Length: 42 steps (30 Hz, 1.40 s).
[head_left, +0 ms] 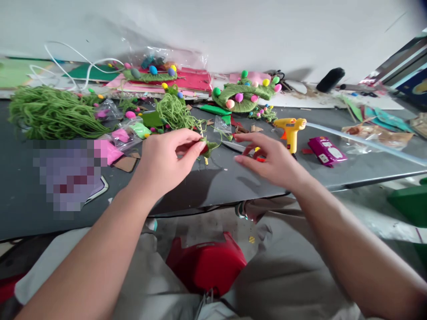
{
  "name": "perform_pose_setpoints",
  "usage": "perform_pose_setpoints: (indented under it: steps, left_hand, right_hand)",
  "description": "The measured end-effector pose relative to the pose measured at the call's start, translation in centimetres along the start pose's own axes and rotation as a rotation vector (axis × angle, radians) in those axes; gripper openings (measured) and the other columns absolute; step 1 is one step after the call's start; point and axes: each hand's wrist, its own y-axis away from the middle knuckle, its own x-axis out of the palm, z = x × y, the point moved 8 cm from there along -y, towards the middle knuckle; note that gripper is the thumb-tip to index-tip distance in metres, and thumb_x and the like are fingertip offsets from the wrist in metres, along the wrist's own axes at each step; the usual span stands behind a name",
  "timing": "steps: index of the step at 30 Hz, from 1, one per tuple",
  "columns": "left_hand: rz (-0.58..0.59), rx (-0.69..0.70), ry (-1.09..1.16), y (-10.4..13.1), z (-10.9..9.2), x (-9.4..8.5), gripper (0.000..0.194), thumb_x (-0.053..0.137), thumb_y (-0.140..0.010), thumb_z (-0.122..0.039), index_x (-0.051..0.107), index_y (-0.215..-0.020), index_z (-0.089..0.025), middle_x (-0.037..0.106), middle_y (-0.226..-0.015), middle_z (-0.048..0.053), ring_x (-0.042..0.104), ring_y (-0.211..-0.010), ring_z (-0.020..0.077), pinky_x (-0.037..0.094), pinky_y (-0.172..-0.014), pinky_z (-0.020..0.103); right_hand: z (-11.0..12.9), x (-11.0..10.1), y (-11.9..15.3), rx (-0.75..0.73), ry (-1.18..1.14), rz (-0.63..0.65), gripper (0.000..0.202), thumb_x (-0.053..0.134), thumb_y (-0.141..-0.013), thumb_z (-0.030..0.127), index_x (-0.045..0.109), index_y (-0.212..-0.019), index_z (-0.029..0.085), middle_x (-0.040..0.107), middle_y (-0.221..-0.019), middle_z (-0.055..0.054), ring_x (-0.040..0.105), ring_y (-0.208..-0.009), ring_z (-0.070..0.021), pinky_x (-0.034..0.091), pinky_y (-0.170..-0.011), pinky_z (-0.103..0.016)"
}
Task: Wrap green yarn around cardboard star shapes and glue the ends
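Note:
My left hand (170,158) is closed, with thumb and fingers pinching a small green yarn piece (211,146) that has some dark red at the fingertips. A loop of green strand hangs off its right side, and a short yellow bit (206,161) shows just under it. To the right, my right hand (267,158) is held with its fingers apart and nothing between them. Beneath and beside those fingers lie scissors (233,146) with a grey blade, partly hidden by the hand. A yellow glue gun (291,131) stands just beyond my right hand.
Green yarn (56,113) is heaped at the left, with a smaller tangle (175,111) behind my left hand. A green wreath (242,97) with coloured balls lies at the back. A purple packet (327,151) sits right. Below is a red stool (207,262).

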Motion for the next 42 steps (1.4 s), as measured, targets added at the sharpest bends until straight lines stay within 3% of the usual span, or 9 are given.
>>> perform_pose_setpoints:
  steps: [4,10,21,26,35,42]
  left_hand:
    - [0.062,0.021,0.081,0.2,-0.6,1.0,0.024,0.066,-0.092,-0.039,0.075,-0.106,-0.022,0.08,-0.103,0.001,0.075,-0.089,0.0187,0.059,-0.081,0.027]
    - [0.147,0.07,0.152,0.5,-1.4,1.7,0.018,0.065,-0.093,-0.035,0.075,-0.099,-0.023,0.079,-0.096,0.0,0.074,-0.084,0.0173,0.058,-0.076,0.026]
    - [0.212,-0.024,0.284,0.4,-1.0,2.4,0.017,0.066,-0.091,-0.035,0.074,-0.099,-0.022,0.078,-0.095,0.002,0.073,-0.082,0.0176,0.059,-0.073,0.027]
    - [0.288,-0.073,0.362,0.3,-0.2,3.0,0.015,0.067,-0.088,-0.03,0.074,-0.1,-0.023,0.078,-0.095,0.003,0.074,-0.084,0.0199,0.062,-0.076,0.029]
    - [0.446,-0.036,0.393,0.5,-0.5,3.3,0.009,0.069,-0.089,-0.031,0.074,-0.096,-0.028,0.076,-0.09,-0.001,0.073,-0.082,0.0166,0.058,-0.074,0.024]
    - [0.472,-0.073,0.432,0.5,-0.8,2.9,0.008,0.072,-0.084,-0.031,0.075,-0.09,-0.027,0.077,-0.085,0.0,0.072,-0.076,0.0186,0.059,-0.069,0.027]
  right_hand:
    - [2.7,2.4,-0.9,-0.13,-0.204,0.069,0.048,0.075,-0.087,0.04,0.066,-0.13,0.019,0.069,-0.124,-0.009,0.065,-0.081,-0.0137,0.052,-0.067,-0.026]
    - [4.2,1.8,-1.4,-0.156,-0.226,-0.069,0.017,0.07,-0.093,0.033,0.077,-0.098,0.018,0.072,-0.093,-0.003,0.06,-0.076,-0.013,0.045,-0.064,-0.026]
    - [5.4,2.1,-1.2,-0.223,-0.072,-0.089,0.009,0.057,-0.096,0.018,0.063,-0.089,0.019,0.065,-0.086,-0.002,0.057,-0.08,-0.0149,0.044,-0.072,-0.028]
    - [4.8,2.5,-1.4,-0.129,-0.154,0.025,0.009,0.057,-0.096,0.023,0.062,-0.09,0.018,0.064,-0.084,-0.001,0.055,-0.075,-0.0134,0.043,-0.067,-0.026]
    - [4.6,3.5,-1.0,-0.09,-0.509,0.421,0.023,0.062,-0.098,0.039,0.061,-0.093,0.016,0.056,-0.082,0.0,0.045,-0.073,-0.0115,0.039,-0.065,-0.025]
    - [5.7,3.2,-0.7,-0.135,-0.566,0.462,0.022,0.06,-0.099,0.038,0.057,-0.09,0.018,0.051,-0.081,0.0,0.043,-0.074,-0.012,0.039,-0.066,-0.025]
